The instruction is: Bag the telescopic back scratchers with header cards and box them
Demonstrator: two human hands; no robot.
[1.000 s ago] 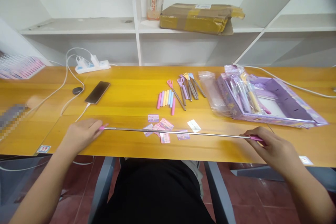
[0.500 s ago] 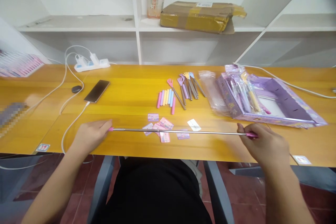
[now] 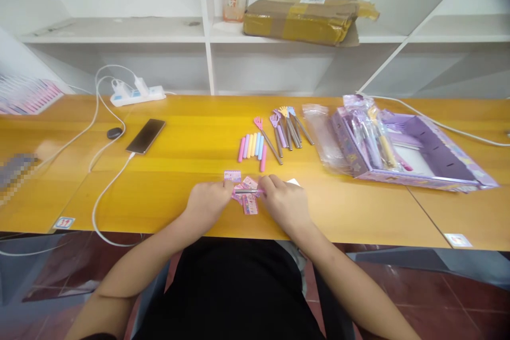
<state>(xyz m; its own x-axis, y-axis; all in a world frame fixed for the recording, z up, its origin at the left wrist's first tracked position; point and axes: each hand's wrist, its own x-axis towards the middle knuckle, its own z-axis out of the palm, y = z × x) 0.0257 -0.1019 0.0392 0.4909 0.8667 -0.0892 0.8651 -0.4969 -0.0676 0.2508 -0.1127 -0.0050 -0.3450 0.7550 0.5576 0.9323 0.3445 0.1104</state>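
Observation:
Between my two hands is a telescopic back scratcher (image 3: 246, 191), a short metal rod with pink ends, held level over the near part of the table. My left hand (image 3: 207, 203) is closed on one end and my right hand (image 3: 285, 203) on the other, so most of the pink parts are hidden. Small printed cards (image 3: 250, 205) lie beneath the rod. Behind it are several pastel handle sleeves (image 3: 250, 146) in a row. Other scratchers (image 3: 268, 138) with hand-shaped heads in pink, purple, yellow and blue lie just beyond.
To the right, a purple display box (image 3: 422, 183) holds bagged scratchers (image 3: 376, 143), with clear plastic bags (image 3: 324, 138) beside it. A phone (image 3: 146, 136) on a cable and a power strip (image 3: 137, 96) are left. White shelves (image 3: 159, 32) stand behind, with a taped carton (image 3: 303, 18).
Both hands have come inward from far apart to the middle. The back scratcher between them has collapsed from a long rod to a short one.

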